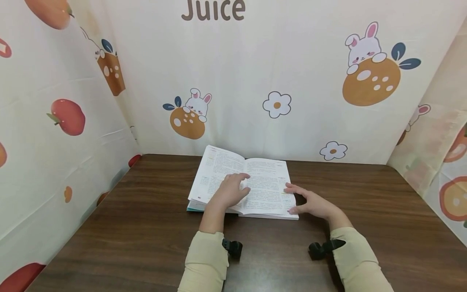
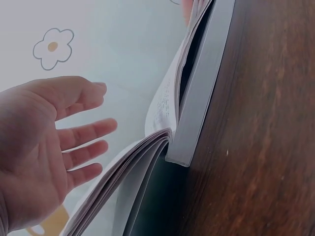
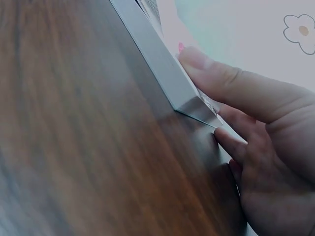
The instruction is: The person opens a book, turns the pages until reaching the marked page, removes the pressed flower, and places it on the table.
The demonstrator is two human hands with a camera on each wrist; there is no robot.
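An open book (image 1: pixel 268 184) with printed white pages lies on the table. My left hand (image 1: pixel 229 190) is over its left page near the middle fold, thumb and fingers spread and relaxed. In the left wrist view, that hand (image 2: pixel 39 147) holds nothing, and a gap separates it from the curved pages (image 2: pixel 118 172). At the right edge of the book, my right hand (image 1: pixel 313 205) rests with its fingertips on the page margin and its thumb near the lower corner. The right wrist view shows the thumb (image 3: pixel 216 76) over the top of the thick page block (image 3: pixel 157 59), other fingers beside its edge.
The brown wooden table (image 1: pixel 146 235) extends around the book. Behind it hangs a white curtain (image 1: pixel 240 81) printed with rabbits, fruit and flowers, with more printed cloth at both sides. Black wrist straps with small devices (image 1: pixel 317 250) sit on both sleeves.
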